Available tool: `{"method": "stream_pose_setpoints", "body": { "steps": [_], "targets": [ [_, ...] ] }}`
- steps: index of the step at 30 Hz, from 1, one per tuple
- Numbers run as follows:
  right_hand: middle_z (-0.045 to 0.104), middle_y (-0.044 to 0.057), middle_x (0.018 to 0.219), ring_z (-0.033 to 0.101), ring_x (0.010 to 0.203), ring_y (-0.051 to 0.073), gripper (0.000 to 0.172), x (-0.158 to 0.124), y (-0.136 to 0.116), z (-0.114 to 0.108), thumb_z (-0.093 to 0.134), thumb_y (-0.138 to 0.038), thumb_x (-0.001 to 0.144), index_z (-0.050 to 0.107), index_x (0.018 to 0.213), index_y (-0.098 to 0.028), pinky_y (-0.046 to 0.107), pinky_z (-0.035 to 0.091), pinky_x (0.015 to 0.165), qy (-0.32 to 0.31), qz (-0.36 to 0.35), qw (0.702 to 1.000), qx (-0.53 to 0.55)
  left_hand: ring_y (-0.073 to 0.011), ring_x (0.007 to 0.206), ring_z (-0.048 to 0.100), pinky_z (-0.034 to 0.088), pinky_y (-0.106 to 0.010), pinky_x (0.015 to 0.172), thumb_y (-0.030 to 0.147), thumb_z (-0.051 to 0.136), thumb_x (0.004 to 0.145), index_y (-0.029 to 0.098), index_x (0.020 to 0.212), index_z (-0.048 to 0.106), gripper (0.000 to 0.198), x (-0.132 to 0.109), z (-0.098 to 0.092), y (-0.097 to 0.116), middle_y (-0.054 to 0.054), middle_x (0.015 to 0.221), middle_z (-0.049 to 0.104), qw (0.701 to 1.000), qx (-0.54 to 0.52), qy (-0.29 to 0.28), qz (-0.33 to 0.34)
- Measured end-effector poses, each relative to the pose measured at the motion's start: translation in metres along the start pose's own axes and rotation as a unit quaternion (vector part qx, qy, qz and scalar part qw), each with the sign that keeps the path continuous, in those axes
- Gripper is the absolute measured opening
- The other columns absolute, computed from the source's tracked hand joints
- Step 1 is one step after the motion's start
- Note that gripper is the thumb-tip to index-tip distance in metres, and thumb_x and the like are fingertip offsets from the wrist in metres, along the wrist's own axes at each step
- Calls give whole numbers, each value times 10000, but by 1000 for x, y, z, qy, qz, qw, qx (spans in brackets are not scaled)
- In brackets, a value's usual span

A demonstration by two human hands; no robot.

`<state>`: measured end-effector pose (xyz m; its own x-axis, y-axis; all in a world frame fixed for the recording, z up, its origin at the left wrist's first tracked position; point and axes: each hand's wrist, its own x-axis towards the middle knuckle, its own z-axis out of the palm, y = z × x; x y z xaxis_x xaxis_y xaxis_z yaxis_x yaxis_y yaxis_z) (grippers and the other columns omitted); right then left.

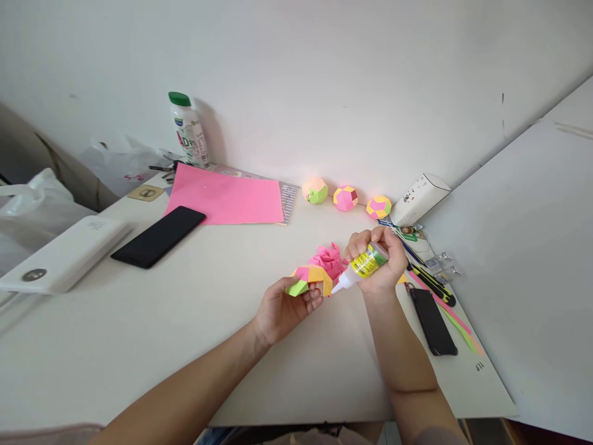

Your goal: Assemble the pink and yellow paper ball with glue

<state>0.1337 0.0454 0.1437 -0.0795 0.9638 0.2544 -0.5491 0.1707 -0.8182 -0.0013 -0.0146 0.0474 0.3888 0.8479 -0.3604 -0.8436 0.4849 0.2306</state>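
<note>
My left hand (286,309) holds a partly formed paper polyhedron (309,275) with orange, pink and green faces, its thumb on the green side. My right hand (382,266) is wrapped round a glue bottle (365,262) with a yellow label. The bottle tilts down to the left, and its white nozzle is at the orange edge of the paper shape; I cannot tell whether they touch. Just behind the shape lies a heap of pink paper pieces (328,259).
Three paper balls (345,198) line the wall beside a white tube-like box (420,199). Pink sheets (227,194), a black phone (159,237), a white power bank (65,253) and a green-capped bottle (189,133) stand left. Right: a utility knife (433,284) and a dark phone (433,321).
</note>
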Motion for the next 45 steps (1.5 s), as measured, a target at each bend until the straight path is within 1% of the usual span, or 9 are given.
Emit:
{"method": "stream_pose_setpoints", "body": {
  "steps": [11, 18, 26, 29, 33, 37, 40, 42, 45],
  "targets": [
    [563, -11, 504, 494, 415, 111, 280, 15, 3, -26, 551, -391, 820, 548, 653, -167, 220, 381, 388, -138, 196, 960, -142, -171, 716, 608, 497, -308, 731, 274, 594, 762, 104, 804, 670, 191, -2, -3, 3, -69, 706, 642, 992, 8, -126, 7],
    [536, -1, 524, 604, 524, 160, 381, 6, 24, -14, 533, -446, 824, 553, 590, -146, 221, 419, 389, -180, 317, 921, -141, -245, 967, 608, 459, -366, 880, 516, 729, 651, 164, 940, 655, 461, 3, -8, 0, -80, 993, 658, 988, 18, -148, 37],
    [533, -26, 512, 582, 492, 146, 324, 10, 34, -17, 570, -460, 779, 532, 628, -176, 231, 409, 424, -112, 352, 927, -71, -114, 660, 520, 444, -268, 665, 301, 615, 795, 173, 797, 576, 134, 0, -4, 1, -6, 747, 550, 959, 213, -49, 179],
    [536, -30, 516, 572, 482, 139, 312, 14, 29, -18, 581, -458, 771, 522, 638, -183, 225, 393, 422, -84, 339, 934, -69, -104, 579, 472, 411, -259, 569, 268, 578, 819, 187, 795, 542, 92, -6, -6, -3, 11, 708, 517, 862, 412, -34, 294],
    [534, -28, 515, 561, 472, 138, 285, 16, 24, -20, 595, -423, 759, 516, 628, -183, 224, 381, 403, -92, 324, 939, -70, -113, 572, 439, 357, -245, 535, 164, 580, 786, 195, 724, 498, 107, -10, -11, -7, 19, 637, 492, 555, 628, 42, 544],
    [532, -25, 511, 553, 462, 140, 287, 16, 23, -20, 589, -419, 766, 520, 618, -182, 224, 376, 389, -102, 324, 939, -65, -195, 754, 530, 437, -317, 654, 209, 597, 776, 187, 836, 504, 113, -1, -17, 1, -51, 773, 539, 362, 683, 164, 612],
    [532, -24, 505, 548, 458, 139, 291, 16, 22, -19, 590, -421, 765, 521, 614, -182, 228, 386, 392, -108, 324, 938, -59, -320, 978, 537, 434, -447, 796, 371, 628, 746, 117, 1067, 507, 427, 9, -23, 11, -182, 1019, 565, 286, 737, 289, 541],
    [533, -24, 505, 548, 460, 137, 291, 16, 21, -19, 598, -421, 760, 520, 614, -182, 227, 392, 396, -108, 321, 939, -61, -342, 942, 572, 438, -448, 763, 422, 606, 755, 53, 1202, 453, 599, 13, -27, 15, -209, 1019, 603, 276, 799, 303, 441],
    [536, -23, 510, 551, 464, 136, 290, 16, 21, -21, 600, -424, 759, 523, 618, -183, 222, 388, 393, -108, 321, 938, -70, -322, 826, 621, 436, -453, 756, 278, 517, 812, 35, 1266, 441, 520, 17, -31, 17, -164, 859, 666, 271, 864, 270, 328]
  ]
}}
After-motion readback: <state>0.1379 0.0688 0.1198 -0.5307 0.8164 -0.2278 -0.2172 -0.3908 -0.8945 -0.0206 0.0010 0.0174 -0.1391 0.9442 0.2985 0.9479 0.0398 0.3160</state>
